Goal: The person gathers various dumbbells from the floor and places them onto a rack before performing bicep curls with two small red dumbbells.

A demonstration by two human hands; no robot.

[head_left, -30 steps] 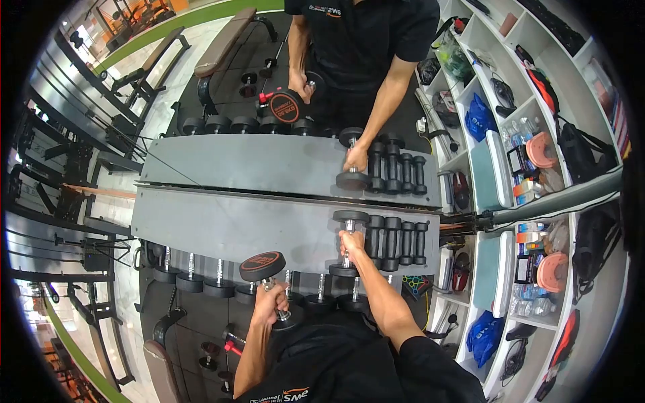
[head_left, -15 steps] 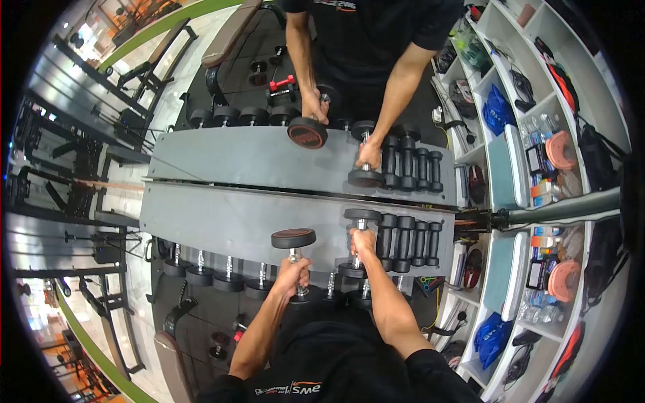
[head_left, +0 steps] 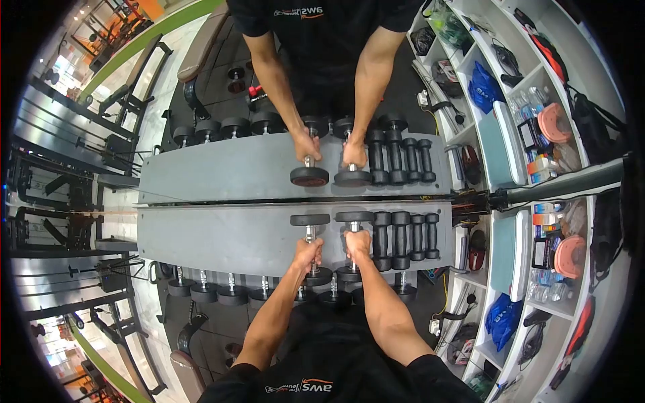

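My left hand (head_left: 308, 253) is wrapped round the chrome handle of a black dumbbell (head_left: 310, 219), whose far end lies over the grey shelf (head_left: 208, 235). Just to its right, my right hand (head_left: 357, 244) grips a second black dumbbell (head_left: 354, 217) by its handle. Both dumbbells point away from me, side by side, with a small gap between them. Several smaller black dumbbells (head_left: 400, 240) stand in a row beside the right one. Whether the held dumbbells rest fully on the shelf is hard to tell.
A mirror behind the shelf reflects my arms and the dumbbells. More dumbbells (head_left: 232, 293) sit on a lower rack along the near edge. White cubbies (head_left: 475, 342) with bags and bottles stand on the right. A padded bench (head_left: 188, 373) is at lower left.
My left hand has moved right and away from me with its dumbbell, which is now beside the other one. My right hand still holds its dumbbell. The camera view has shifted slightly.
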